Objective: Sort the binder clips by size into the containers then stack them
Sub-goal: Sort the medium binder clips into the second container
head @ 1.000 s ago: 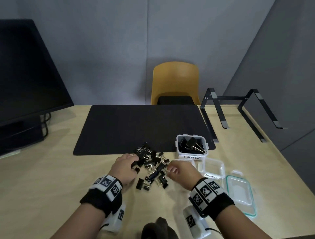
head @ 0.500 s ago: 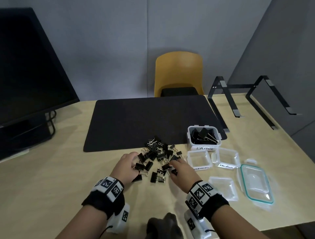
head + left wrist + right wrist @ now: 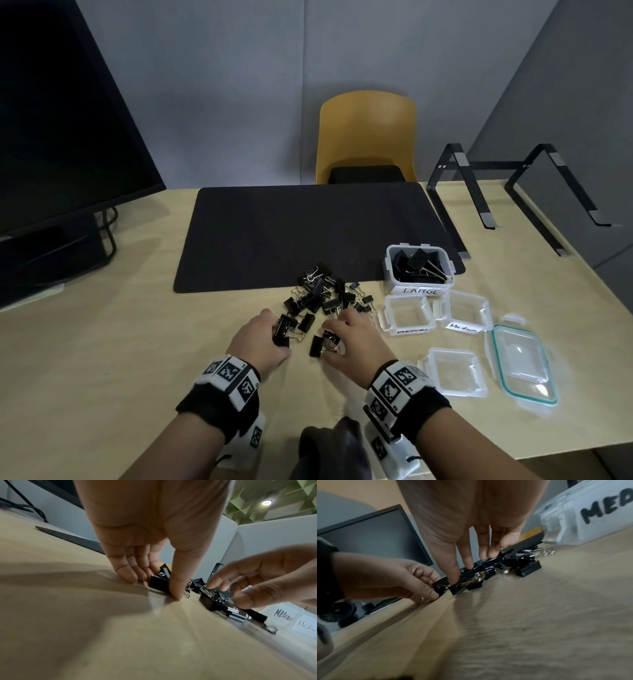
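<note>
Several black binder clips [image 3: 325,294] lie in a loose pile at the near edge of the black mat. My left hand [image 3: 279,334] pinches one black clip [image 3: 159,584] between thumb and fingers at the pile's near left side, down on the table. My right hand [image 3: 330,341] reaches down with spread fingers [image 3: 469,561] onto the nearest clips [image 3: 471,577], touching them without closing. The container marked LARGE [image 3: 390,274] holds several big clips. Two empty clear containers [image 3: 383,315] [image 3: 486,308], both marked medium, stand in front of it.
A clear lid [image 3: 452,371] and a teal-rimmed lid [image 3: 520,363] lie at the near right. The black mat [image 3: 291,233] covers the table's middle. A monitor [image 3: 61,120] stands at the left, a black metal stand [image 3: 479,192] at the far right, and a yellow chair [image 3: 366,133] behind.
My right hand has uncurled from a fist and come down over the near clips. My left hand has drawn back slightly to the pile's near edge and closed on one clip.
</note>
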Motion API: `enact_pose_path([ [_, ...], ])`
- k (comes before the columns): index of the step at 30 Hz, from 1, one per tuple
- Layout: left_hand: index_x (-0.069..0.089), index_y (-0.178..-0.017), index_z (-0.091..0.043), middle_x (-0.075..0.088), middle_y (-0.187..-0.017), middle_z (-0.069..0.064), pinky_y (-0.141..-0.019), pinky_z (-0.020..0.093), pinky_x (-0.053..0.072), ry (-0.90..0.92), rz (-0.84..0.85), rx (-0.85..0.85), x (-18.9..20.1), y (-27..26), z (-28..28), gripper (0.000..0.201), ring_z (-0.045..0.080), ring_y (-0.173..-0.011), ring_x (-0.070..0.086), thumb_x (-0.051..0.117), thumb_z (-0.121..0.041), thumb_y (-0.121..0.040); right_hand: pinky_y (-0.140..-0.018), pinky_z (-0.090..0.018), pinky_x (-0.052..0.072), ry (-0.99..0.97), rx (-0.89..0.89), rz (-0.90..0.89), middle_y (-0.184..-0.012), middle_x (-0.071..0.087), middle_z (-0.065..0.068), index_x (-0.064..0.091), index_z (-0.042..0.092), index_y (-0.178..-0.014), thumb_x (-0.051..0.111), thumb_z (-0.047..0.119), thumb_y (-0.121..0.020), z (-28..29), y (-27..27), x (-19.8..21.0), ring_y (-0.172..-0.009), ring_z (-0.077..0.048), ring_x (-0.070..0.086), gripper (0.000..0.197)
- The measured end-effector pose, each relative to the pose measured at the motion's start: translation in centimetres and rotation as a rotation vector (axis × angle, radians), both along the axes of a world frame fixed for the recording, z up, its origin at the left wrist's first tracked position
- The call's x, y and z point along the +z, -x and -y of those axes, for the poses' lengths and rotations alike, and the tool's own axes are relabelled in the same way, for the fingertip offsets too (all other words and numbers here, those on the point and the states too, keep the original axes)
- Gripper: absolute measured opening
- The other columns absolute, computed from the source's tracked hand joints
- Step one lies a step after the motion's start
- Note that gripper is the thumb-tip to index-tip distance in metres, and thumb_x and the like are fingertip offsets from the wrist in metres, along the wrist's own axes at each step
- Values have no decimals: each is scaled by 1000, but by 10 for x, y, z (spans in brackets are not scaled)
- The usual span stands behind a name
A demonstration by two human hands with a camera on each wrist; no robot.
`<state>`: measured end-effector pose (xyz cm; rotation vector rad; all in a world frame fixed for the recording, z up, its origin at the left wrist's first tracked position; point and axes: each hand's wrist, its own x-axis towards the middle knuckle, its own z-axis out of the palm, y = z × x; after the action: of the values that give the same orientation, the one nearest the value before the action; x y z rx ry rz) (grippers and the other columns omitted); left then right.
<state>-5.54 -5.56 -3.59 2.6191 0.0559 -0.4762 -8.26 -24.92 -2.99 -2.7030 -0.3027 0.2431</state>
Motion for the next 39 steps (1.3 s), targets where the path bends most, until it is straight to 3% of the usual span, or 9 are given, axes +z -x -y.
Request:
enact_pose_path([
  [8, 52, -71, -25, 55, -67, -7, -59, 27, 43, 62, 34, -22, -1, 6, 1, 26, 15, -64, 54, 72, -43, -71, -97, -34, 38, 193, 82, 2, -115, 53, -2, 57, 17, -116, 55, 36, -83, -20, -5, 1, -112, -23, 42, 39],
  [12, 56, -75, -23, 57, -73, -7, -59, 27, 42, 51, 69, -58, 1, 7, 1, 25, 14, -68, 54, 71, -43, -73, -96, -30, 38, 26, 8, -27, -112, 55, 0, 56, 17, -116, 57, 33, -82, -18, -8, 2, -108, -19, 44, 38],
  [16, 59, -78, -24, 59, -77, -7, -62, 26, 43, 97, 87, -83, 1, 9, -2, 21, 13, -73, 56, 71, -41, -72, -77, -21, 37, -212, -98, -106, -95, 58, 5, 57, 17, -113, 62, 25, -81, -10, -9, 9, -92, -12, 50, 34],
  [19, 58, -77, -25, 64, -71, -3, -63, 28, 48, 198, 55, -72, 1, 9, -2, 17, 15, -68, 61, 72, -34, -73, -74, -19, 40, -293, -180, -141, -90, 58, 8, 55, 18, -117, 65, 22, -81, -3, -10, 13, -83, -9, 53, 38],
  [26, 62, -82, -29, 62, -70, -7, -60, 9, 43, 408, 52, -14, 2, 8, 3, 13, 5, -64, 57, 72, -22, -78, -70, -21, 48, -379, -232, -175, -80, 59, 4, 57, 25, -122, 66, 14, -82, 11, -13, 14, -73, -12, 57, 42],
  [29, 64, -81, -27, 65, -77, -5, -63, 7, 44, 487, 61, -15, 8, 8, 7, 11, 4, -69, 59, 69, -17, -82, -66, -11, 46, -429, -281, -193, -90, 61, 3, 56, 24, -127, 66, 15, -85, 16, -13, 17, -78, -10, 57, 45],
  [33, 67, -83, -28, 68, -85, -1, -75, 24, 54, 604, 33, -63, 12, 4, 9, 15, 13, -80, 65, 65, -14, -85, -59, -7, 43, -449, -322, -200, -100, 63, -2, 54, 21, -131, 51, 8, -92, 26, -18, 21, -81, -15, 57, 41],
  [36, 68, -84, -25, 66, -81, -1, -73, 31, 54, 672, 21, -59, 16, 1, 13, 15, 13, -75, 63, 63, -11, -86, -71, -24, 46, -467, -335, -185, -93, 65, -3, 59, 19, -123, 50, 3, -90, 38, -22, 27, -75, -14, 58, 38],
  [39, 68, -84, -16, 61, -71, -3, -63, 26, 52, 724, 28, -34, 21, -1, 23, 10, 11, -65, 57, 64, -8, -85, -67, -27, 49, -502, -398, -146, -80, 63, 1, 64, 24, -93, 61, 7, -85, 57, -26, 32, -70, -14, 58, 19],
])
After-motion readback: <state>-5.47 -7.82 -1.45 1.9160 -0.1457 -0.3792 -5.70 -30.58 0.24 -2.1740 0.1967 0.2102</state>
